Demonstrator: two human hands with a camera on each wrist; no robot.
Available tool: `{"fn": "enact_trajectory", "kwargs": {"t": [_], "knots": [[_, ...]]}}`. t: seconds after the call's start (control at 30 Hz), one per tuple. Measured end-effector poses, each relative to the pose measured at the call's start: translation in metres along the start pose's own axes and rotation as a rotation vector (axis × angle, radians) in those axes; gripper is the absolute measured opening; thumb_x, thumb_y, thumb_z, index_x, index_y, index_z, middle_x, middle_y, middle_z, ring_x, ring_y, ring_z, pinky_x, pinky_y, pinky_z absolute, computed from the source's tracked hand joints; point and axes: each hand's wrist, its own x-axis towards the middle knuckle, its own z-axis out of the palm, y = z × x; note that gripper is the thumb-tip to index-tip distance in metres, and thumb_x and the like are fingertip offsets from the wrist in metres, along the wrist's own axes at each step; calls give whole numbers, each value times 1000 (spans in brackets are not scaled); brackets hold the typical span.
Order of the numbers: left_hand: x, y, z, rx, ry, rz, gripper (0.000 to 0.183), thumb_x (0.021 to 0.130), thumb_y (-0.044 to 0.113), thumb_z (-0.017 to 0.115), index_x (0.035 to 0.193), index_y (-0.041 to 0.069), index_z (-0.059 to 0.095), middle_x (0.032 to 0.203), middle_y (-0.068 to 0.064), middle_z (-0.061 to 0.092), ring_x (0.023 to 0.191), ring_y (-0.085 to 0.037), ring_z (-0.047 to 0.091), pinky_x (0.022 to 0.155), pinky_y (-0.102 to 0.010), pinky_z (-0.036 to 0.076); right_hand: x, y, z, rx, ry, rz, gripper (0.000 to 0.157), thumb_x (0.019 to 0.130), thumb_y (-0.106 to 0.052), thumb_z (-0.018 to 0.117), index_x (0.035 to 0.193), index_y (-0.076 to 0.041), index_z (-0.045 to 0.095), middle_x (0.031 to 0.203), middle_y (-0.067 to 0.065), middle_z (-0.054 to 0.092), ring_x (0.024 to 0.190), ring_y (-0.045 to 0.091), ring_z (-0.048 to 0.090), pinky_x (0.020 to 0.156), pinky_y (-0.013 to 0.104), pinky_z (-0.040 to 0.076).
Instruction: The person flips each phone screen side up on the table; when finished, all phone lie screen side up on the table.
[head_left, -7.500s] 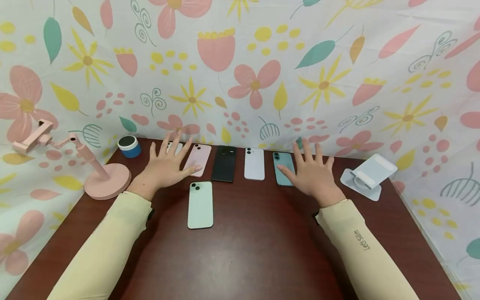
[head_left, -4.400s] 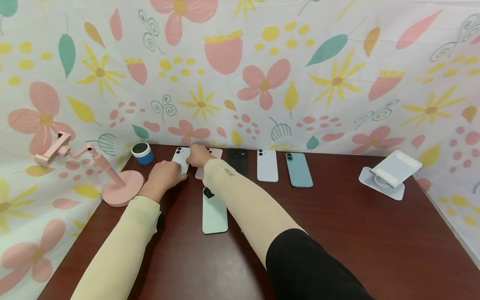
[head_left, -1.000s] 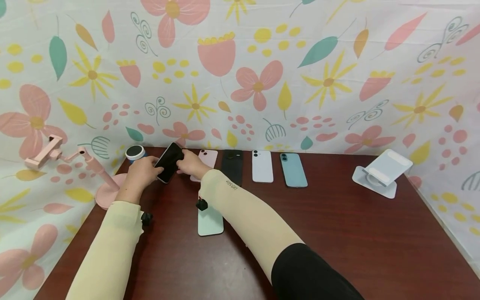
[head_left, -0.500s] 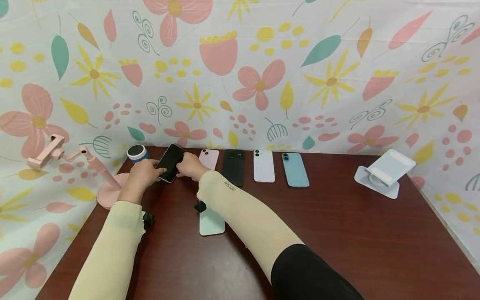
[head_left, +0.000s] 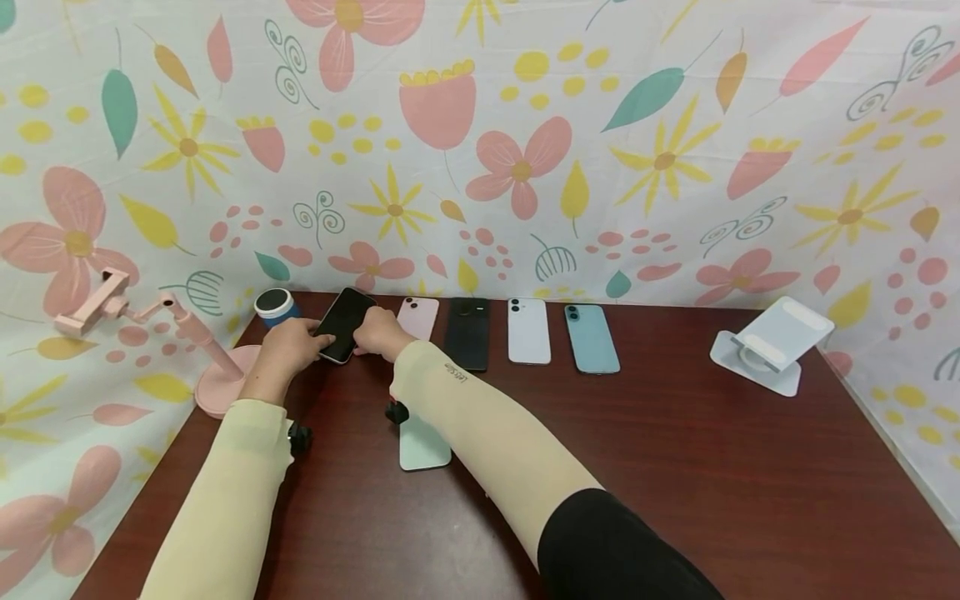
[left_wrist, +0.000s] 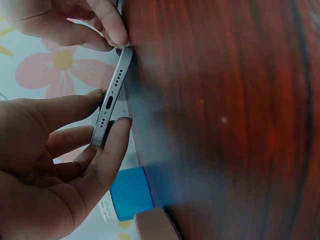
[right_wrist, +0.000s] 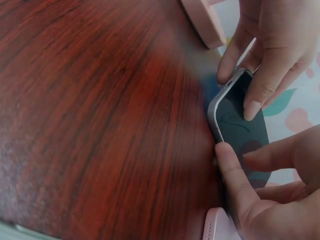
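Note:
A smartphone [head_left: 346, 321] at the back left has its black screen facing up, held between both hands. My left hand [head_left: 287, 348] pinches its lower left side, thumb over the glass. My right hand [head_left: 384, 332] grips the right edge. In the left wrist view the phone's silver bottom edge [left_wrist: 116, 87] shows a charging port and appears slightly tilted. The right wrist view has the dark screen [right_wrist: 237, 127] between the two hands. Beside my right hand lies a pink phone [head_left: 418, 317]. Under the right forearm a mint phone [head_left: 423, 447] is partly hidden.
A black phone [head_left: 466, 333], a white phone [head_left: 528, 332] and a teal phone [head_left: 592, 338] line the back edge. A folding stand [head_left: 780, 337] is at right. At left are a blue jar [head_left: 275, 308] and a pink phone holder [head_left: 217, 379].
The phone lay back-up with its cameras showing; it has been turned screen-up in both hands. Earlier still, both hands were spread open. In the last half second almost nothing moved.

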Motion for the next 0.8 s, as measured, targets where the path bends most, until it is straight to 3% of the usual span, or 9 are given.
{"fn": "enact_trajectory", "kwargs": {"t": [0.1, 0.23, 0.33, 0.43, 0.53, 0.7, 0.8], "knots": [[0, 1, 0, -2, -1, -7, 62, 109, 34, 60, 153, -8, 51, 112, -23, 79, 94, -31, 79, 95, -52, 57, 1, 0, 0, -2, 4, 13, 52, 106, -3, 56, 157, 6, 47, 160, 26, 52, 86, 19, 82, 65, 24, 52], [1, 1, 1, 23, -4, -16, 62, 109, 35, 59, 154, -7, 51, 135, -30, 70, 118, -43, 70, 107, -59, 52, 4, -1, 3, -44, 19, 37, 56, 106, -6, 58, 160, 3, 44, 169, 24, 41, 85, 18, 81, 75, 27, 59], [1, -1, 1, 47, -11, -15, 62, 109, 36, 57, 154, -7, 51, 148, -34, 59, 130, -50, 61, 114, -64, 47, 4, -3, 5, -116, 17, 50, 54, 106, -9, 60, 158, 2, 48, 174, 25, 31, 103, 19, 76, 83, 28, 60], [2, -3, 3, 41, -21, -15, 63, 110, 36, 56, 154, -8, 50, 145, -33, 62, 128, -49, 63, 113, -62, 48, 1, -5, 7, -207, 20, 41, 48, 106, -13, 62, 151, 3, 57, 173, 26, 30, 130, 27, 61, 92, 28, 59], [4, -5, 5, 41, -28, -12, 63, 110, 37, 55, 154, -8, 51, 145, -34, 62, 127, -47, 63, 113, -61, 48, -1, -6, 7, -280, 21, 14, 40, 106, -14, 63, 142, 3, 64, 169, 26, 34, 144, 32, 46, 96, 30, 59], [7, -5, 7, 55, -53, -11, 62, 111, 38, 53, 153, -7, 52, 152, -34, 56, 137, -50, 57, 117, -62, 45, -1, -6, 6, -318, -9, 7, 38, 108, -15, 60, 142, 2, 64, 170, 24, 33, 150, 31, 41, 92, 29, 59], [8, -4, 8, 52, -63, -6, 61, 111, 37, 53, 153, -7, 53, 143, -32, 64, 127, -46, 64, 112, -60, 50, 0, -9, 4, -321, -30, 29, 37, 109, -15, 58, 142, 1, 64, 171, 23, 29, 144, 27, 46, 86, 27, 60]]}}
